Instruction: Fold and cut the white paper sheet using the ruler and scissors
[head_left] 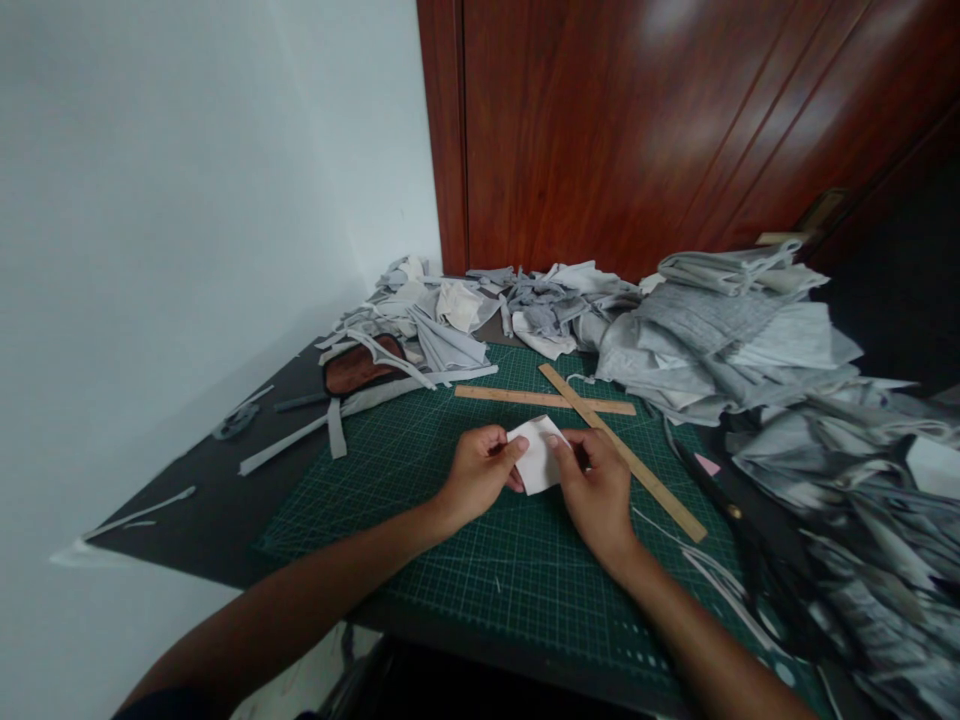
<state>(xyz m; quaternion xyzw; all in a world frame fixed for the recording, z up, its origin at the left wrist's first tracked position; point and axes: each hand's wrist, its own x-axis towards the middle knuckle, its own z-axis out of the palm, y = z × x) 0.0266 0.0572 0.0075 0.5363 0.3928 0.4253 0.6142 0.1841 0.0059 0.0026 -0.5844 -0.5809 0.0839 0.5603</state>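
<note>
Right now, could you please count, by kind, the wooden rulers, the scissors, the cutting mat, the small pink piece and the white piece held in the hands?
Wooden rulers: 2
Scissors: 1
Cutting mat: 1
Small pink piece: 1
Held white piece: 1
Total: 6

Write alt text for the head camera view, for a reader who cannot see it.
A person's left hand and right hand hold a small white piece of material over a green gridded cutting mat. Two wooden rulers lie crossed on it, with black scissors to the right. Grey and white fabric is heaped along the back and right, before a brown door.
</note>
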